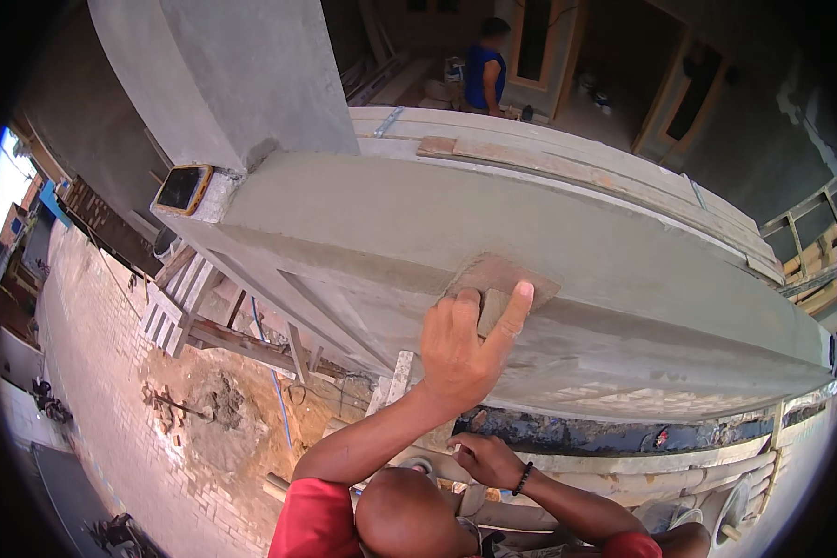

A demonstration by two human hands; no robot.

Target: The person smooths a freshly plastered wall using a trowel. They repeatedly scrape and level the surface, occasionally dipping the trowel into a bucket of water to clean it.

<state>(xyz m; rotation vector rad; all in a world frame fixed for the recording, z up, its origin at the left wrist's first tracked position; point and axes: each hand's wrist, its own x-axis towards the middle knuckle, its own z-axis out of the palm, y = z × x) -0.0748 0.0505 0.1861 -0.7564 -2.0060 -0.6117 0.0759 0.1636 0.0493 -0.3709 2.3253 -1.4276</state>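
Observation:
My left hand [465,344] is closed round the handle of a plastering float [502,279], a flat square brownish-grey pad with a block grip. The float lies flat against the top edge of a grey plastered wall [391,214], where the wet-looking render meets its near face. Below and to the right, my right hand [488,460] hangs apart from the wall with its fingers curled, a dark beaded bracelet on the wrist. What those fingers hold, if anything, is hidden.
A phone in a yellow-edged case [184,189] sits on the wall's left end, beside a square column [242,84]. Planks [577,172] run behind the wall. A person in blue [484,74] stands beyond. Bamboo poles [679,479], a wooden frame [181,302] and a mortar heap [223,400] lie below.

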